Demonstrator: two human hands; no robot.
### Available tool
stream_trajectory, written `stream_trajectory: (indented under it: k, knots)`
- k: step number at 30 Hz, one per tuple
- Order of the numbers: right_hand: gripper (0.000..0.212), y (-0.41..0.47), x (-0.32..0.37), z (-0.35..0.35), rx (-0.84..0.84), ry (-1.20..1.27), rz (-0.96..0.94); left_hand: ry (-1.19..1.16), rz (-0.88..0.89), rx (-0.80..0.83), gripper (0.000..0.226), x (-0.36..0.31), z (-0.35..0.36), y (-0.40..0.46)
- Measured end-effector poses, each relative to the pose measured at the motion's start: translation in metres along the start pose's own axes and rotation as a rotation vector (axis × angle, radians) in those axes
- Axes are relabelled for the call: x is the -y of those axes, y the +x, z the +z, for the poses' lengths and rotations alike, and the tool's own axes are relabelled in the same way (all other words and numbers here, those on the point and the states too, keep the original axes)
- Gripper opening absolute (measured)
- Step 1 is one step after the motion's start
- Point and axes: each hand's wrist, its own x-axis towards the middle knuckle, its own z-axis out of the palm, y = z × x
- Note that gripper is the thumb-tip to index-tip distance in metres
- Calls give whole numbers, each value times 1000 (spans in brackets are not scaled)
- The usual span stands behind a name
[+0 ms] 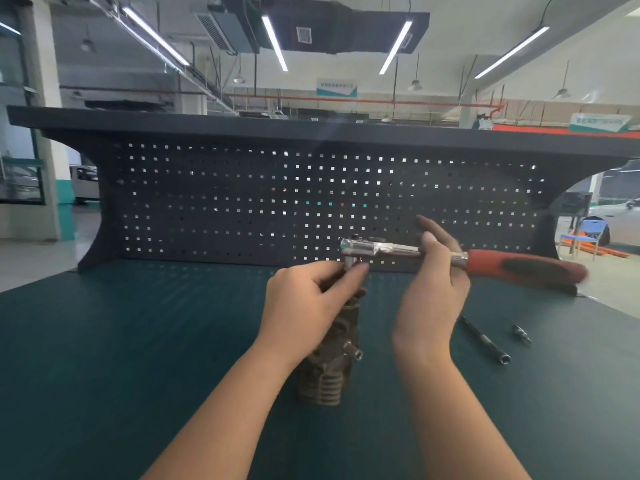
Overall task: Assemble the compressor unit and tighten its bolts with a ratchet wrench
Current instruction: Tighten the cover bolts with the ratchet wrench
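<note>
A dark, finned compressor unit (332,362) stands on the green bench mat (138,341), its top hidden under my left hand (304,299). That hand curls round the top of the unit, and its fingertips pinch the socket under the wrench head. The ratchet wrench (398,250) lies level above the unit, chrome head to the left, red and black handle (526,268) out to the right. My right hand (433,278) holds the chrome shaft between thumb and fingers, just right of the head.
A long black extension bar (485,341) and a small socket bit (521,333) lie on the mat to the right. A dark pegboard back panel (277,202) with a shelf on top closes the far edge of the bench.
</note>
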Motion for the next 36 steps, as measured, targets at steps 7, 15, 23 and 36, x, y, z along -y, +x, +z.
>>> stream_trajectory:
  k: [7, 15, 23, 36]
  knots:
    - [37, -41, -1, 17, 318, -538, -795, 193, -115, 56, 28, 0, 0, 8]
    - [29, 0, 0, 0, 19, -106, -162, 32, -17, 13, 27, -5, 1, -2]
    - [31, -39, 5, 21, 241, -614, -861, 86, -141, 31, 64, -1, -1, 7]
    - [35, -34, 8, 16, 122, -495, -668, -33, -86, 42, 39, -3, 3, 3]
